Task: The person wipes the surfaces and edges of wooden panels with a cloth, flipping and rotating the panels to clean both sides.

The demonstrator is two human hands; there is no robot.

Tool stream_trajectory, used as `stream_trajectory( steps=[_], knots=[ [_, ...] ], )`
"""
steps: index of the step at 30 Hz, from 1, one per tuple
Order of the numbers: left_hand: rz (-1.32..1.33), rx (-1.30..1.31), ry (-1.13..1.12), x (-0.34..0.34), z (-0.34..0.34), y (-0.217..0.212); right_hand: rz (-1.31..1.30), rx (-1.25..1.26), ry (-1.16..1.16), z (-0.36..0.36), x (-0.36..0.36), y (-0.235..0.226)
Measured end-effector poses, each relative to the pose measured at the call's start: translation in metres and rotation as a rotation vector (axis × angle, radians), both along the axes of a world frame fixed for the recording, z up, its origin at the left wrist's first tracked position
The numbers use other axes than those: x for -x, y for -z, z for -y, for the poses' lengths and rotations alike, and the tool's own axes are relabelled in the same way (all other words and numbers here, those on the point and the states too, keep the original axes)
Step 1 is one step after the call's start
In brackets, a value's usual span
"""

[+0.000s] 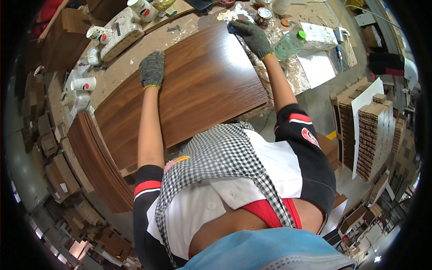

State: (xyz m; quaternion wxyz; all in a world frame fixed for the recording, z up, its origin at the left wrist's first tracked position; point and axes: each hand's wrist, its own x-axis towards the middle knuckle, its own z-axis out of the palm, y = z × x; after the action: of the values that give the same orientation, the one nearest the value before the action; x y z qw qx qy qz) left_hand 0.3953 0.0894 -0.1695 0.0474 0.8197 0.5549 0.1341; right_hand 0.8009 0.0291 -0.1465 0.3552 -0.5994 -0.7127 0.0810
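Brown wood-grain panels [207,81] lie across the worktable in front of me, with a seam running below my left hand. My left hand [152,69], in a grey knit glove with a yellow cuff, is closed over the far edge of the panel; its fingertips are hidden. At the far right corner, my right hand [253,38], gloved the same way, pinches a small blue object [231,28] against the panel's edge. The blue object is mostly covered by the fingers, so its kind is unclear. Glare brightens the panel near that corner.
A green-capped bottle [290,45], an open can [263,16] and a white block [318,37] stand beyond my right hand. Paper cups [143,10] stand at the far left. More brown panels [100,164] are stacked at left, flat cardboard [373,135] at right.
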Motion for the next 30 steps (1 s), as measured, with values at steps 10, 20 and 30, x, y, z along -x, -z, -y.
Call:
stream_trajectory(
  steps=[10,20,30],
  knots=[
    [-0.042,0.156,-0.051,-0.012,0.002,-0.022,-0.135,0.157,-0.101,-0.033,-0.007,-0.01],
    [-0.014,0.084,-0.074,0.0,-0.002,-0.003,-0.301,0.329,-0.202,0.108,-0.021,-0.032],
    [0.015,0.127,-0.096,-0.001,-0.004,-0.002,-0.226,0.289,-0.003,0.251,-0.011,-0.054]
  ],
)
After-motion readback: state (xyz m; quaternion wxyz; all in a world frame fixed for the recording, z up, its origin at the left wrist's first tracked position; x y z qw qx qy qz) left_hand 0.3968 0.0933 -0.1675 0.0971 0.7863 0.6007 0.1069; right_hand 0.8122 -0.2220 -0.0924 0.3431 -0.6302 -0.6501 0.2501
